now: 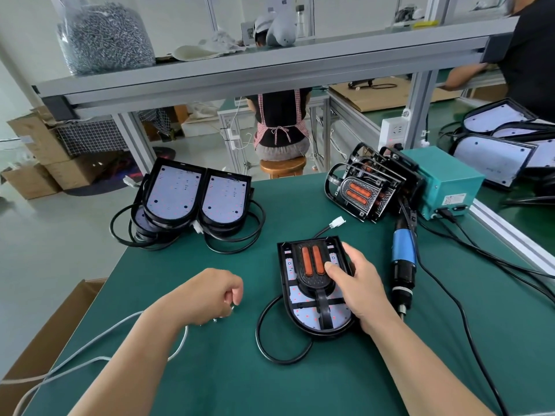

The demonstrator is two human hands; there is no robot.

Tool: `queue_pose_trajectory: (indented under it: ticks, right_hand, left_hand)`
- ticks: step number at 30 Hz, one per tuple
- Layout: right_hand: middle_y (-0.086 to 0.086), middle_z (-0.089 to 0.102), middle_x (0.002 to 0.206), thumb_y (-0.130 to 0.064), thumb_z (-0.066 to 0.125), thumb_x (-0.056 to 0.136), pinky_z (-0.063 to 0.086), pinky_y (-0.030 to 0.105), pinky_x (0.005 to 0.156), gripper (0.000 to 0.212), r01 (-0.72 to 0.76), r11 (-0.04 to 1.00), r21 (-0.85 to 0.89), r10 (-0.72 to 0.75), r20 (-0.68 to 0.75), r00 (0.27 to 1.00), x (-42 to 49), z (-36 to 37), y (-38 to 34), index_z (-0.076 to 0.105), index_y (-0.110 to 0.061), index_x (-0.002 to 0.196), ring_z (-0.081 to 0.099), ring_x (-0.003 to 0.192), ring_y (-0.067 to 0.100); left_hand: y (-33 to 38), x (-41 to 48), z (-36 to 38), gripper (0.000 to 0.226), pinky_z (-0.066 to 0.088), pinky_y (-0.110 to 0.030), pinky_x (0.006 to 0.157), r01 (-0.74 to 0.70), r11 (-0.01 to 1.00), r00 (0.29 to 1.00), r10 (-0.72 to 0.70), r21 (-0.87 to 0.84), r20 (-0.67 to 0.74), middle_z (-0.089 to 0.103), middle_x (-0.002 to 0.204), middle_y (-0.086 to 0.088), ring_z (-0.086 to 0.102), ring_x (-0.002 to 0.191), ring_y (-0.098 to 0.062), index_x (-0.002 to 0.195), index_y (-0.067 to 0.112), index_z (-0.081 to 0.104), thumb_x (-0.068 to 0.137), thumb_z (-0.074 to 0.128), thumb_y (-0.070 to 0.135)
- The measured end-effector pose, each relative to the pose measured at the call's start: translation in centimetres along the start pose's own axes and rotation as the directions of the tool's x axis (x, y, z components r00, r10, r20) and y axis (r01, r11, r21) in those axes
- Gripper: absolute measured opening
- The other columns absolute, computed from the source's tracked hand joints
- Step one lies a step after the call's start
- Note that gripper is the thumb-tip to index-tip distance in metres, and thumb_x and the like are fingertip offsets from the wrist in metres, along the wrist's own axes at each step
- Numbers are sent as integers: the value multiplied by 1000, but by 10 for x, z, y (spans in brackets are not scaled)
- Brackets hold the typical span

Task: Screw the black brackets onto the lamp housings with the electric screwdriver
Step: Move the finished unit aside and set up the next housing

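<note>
Lamp housing (303, 316) lies on the bench (240, 370), black bracket (313, 283) on top, both clasped by right hand (357, 289) fingers; electric screwdriver (404, 259) just right of them, long axis near-far; left hand (210, 292) curled over screws (214, 319), hold unclear.

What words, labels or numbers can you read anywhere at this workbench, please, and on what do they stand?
Nothing reads clearly.
Label on the teal power box: printed lines, too small to read.
White tag beyond the top shelf: dark marks, blurred.

green bench (228, 370), lamp housings (196, 196), electric screwdriver (403, 265)
</note>
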State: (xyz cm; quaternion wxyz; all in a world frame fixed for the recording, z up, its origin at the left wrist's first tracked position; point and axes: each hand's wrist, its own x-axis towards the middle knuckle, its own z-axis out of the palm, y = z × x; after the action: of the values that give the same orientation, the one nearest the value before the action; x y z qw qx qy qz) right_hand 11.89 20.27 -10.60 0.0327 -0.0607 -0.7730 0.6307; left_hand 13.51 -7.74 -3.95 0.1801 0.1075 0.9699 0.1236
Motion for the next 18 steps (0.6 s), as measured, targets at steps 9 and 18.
queue_pose_trajectory:
  ticks: [9, 18]
  right_hand:
    - [-28, 65, 116, -23, 68, 92, 44, 30, 104, 51, 0, 1000, 6, 0, -4, 1000, 0, 2, 2, 56, -31, 141, 59, 113, -4]
    - [-22, 67, 122, -25, 68, 91, 45, 37, 110, 53, -9, 1000, -4, 9, 4, 1000, 0, 0, -1, 56, -31, 142, 62, 116, 2]
  left_hand:
    - [5, 4, 5, 20, 56, -32, 59, 28, 999, 998, -27, 18, -60, 64, 75, 9, 63, 66, -16, 82, 17, 66, 79, 53, 2]
    - [14, 8, 11, 29, 53, -25, 66, 13, 992, 956, -51, -129, -290, 64, 79, 11, 62, 73, -11, 83, 24, 71, 83, 53, 1]
